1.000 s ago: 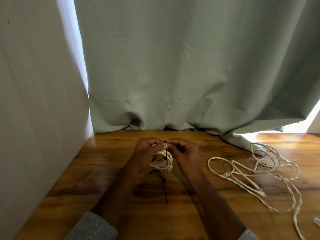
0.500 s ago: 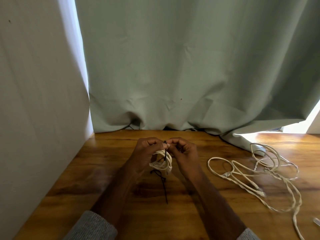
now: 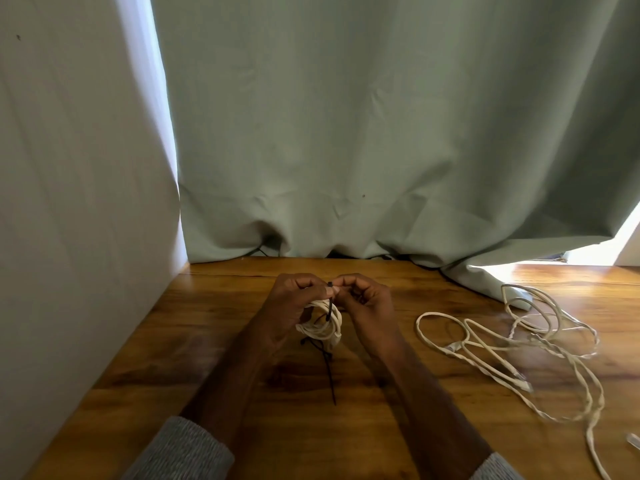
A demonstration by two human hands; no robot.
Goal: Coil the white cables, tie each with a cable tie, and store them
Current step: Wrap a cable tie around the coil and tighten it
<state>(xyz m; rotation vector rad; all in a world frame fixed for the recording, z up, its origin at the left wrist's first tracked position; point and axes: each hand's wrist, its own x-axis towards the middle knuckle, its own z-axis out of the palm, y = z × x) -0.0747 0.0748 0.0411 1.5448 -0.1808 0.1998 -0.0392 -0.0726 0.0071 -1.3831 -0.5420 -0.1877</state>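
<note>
A wooden table (image 3: 450, 427) with a glossy, warm-brown grain meets a pale wall (image 3: 79, 202) on the left. A sage-green curtain (image 3: 381, 133) hangs behind, its hem bunched on the tabletop. Daylight spills in at the right edge.

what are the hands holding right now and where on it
The left hand grips the coiled white cable at its upper loops. The right hand pinches the black cable tie near its top end.

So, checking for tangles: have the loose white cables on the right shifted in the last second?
No. The loose cables lie where they were against the curtain hem.
</note>
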